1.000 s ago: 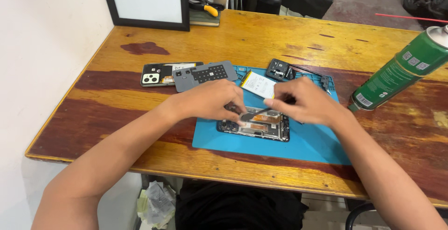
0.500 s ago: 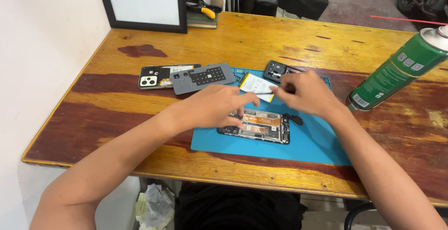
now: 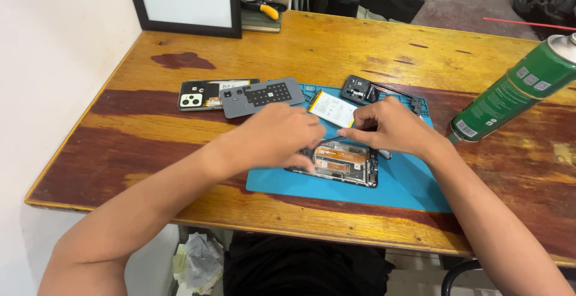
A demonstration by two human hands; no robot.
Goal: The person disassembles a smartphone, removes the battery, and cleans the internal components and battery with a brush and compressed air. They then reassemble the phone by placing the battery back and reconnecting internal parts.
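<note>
An opened phone body [image 3: 343,163] with its circuitry showing lies on a blue work mat [image 3: 396,182]. My left hand [image 3: 282,134] rests on the phone's left end, fingers curled down over it. My right hand [image 3: 390,129] hovers just above the phone's upper edge, thumb and forefinger pinched on a thin dark tool or strip that runs toward my left hand. A white battery [image 3: 332,109] lies on the mat just behind the two hands.
A phone back cover with camera cut-outs [image 3: 204,93] and a grey inner frame [image 3: 262,96] lie left of the mat. A small black camera module [image 3: 357,88] sits at the mat's far edge. A green spray can [image 3: 516,90] leans at right. A framed board [image 3: 183,2] and yellow-handled pliers [image 3: 264,8] stand at the back.
My right hand has drawn back slightly to the right and now pinches the thin piece above the phone. My left hand stays on the phone's left end.
</note>
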